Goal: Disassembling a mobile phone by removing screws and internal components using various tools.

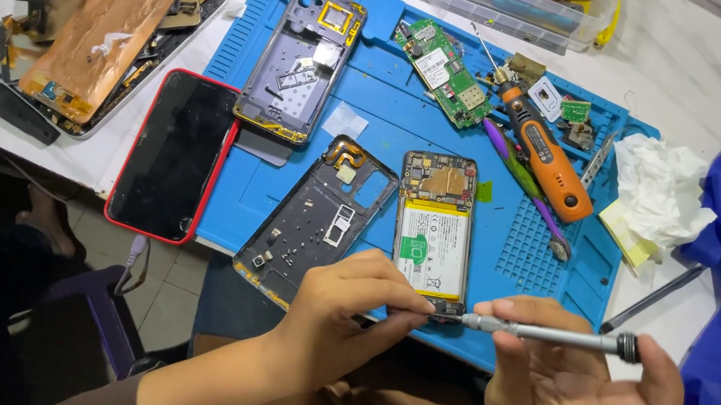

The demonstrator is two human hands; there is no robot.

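While both hands pinch it, slim metal screwdriver (543, 334), right hand (570, 379), left hand (352, 313), blue ribbed mat (509, 247).

Bright, even overhead light covers the white worktop (696, 63) and blue mat (509, 247), with soft, short shadows. Faint glare marks the black phone screen (174, 152). Focus is sharp centrally; wide-angle curvature bends the edges, and the floor below lies dim.

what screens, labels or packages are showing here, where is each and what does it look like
Phone screen: left of the blue mat, dark rectangle, red rim.
Battery label: opened phone, mat centre, white with green mark, yellow band.
Copper-backed display panel: upper left, orange-brown.
Clear plastic box: top centre.
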